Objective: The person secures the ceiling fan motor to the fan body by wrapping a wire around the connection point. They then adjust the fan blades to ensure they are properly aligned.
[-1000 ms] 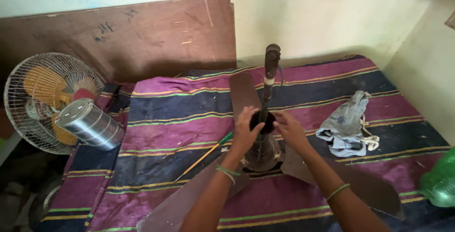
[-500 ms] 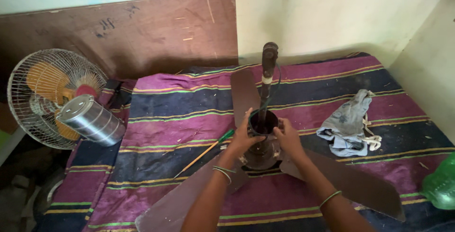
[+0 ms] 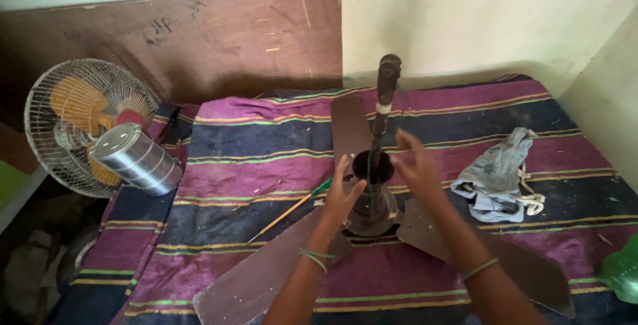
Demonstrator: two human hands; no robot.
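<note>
A brown ceiling fan [image 3: 375, 215] lies on a striped cloth with its down rod [image 3: 383, 102] standing upright and three blades spread out. A dark cup-shaped canopy [image 3: 372, 165] sits on the rod above the motor. My left hand [image 3: 342, 195] touches the left side of the cup and motor with fingers apart. My right hand [image 3: 417, 162] hovers just right of the cup, fingers spread, holding nothing.
A green-handled screwdriver [image 3: 292, 209] lies left of the fan. A crumpled grey cloth [image 3: 498, 175] lies to the right. A table fan [image 3: 80, 122] and a steel tin [image 3: 136, 159] stand at the left. A wooden board [image 3: 199, 39] leans on the wall. A green object [image 3: 621, 272] is at the right edge.
Both hands were wrapped around the cup on the rod; now they have loosened and opened, the right hand lifting away to the right.
</note>
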